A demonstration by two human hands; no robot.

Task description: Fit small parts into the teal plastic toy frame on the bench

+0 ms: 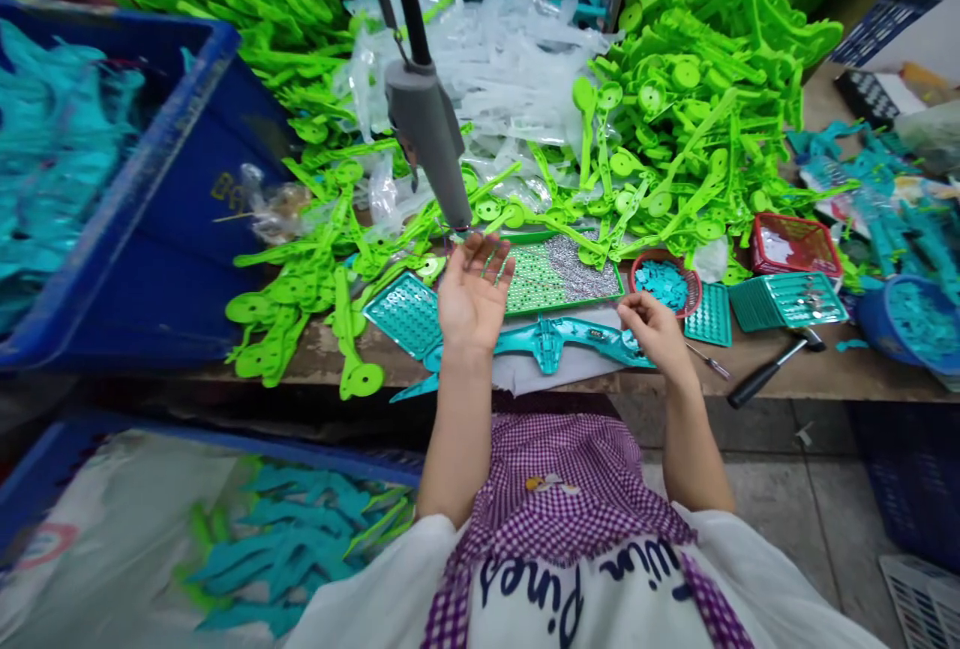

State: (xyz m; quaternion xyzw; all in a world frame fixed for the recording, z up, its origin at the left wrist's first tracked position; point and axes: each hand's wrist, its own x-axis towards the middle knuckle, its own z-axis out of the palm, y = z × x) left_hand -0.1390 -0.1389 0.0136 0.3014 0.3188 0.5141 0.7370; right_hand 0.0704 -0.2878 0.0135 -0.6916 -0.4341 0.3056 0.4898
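My left hand [474, 299] is turned palm up, fingers stretched and slightly apart, just under the tip of a hanging grey electric screwdriver [429, 134]. It appears to hold nothing. Below it, a long curved teal plastic part [551, 341] lies on a pale cloth at the bench edge. At the right end of that part is my right hand [658, 334], thumb and forefinger pinched together; anything between them is too small to make out. Behind the part sits a green tray [532, 279] of perforated plate, with many small silvery screws [589, 267] heaped at its right side.
Bright green plastic parts [682, 129] pile up behind. A blue bin [217, 159] stands left. Rightward are a red basket [665, 284] of teal pieces, stacked teal plates [787, 301], a hammer [776, 369] and a small screwdriver [709, 361].
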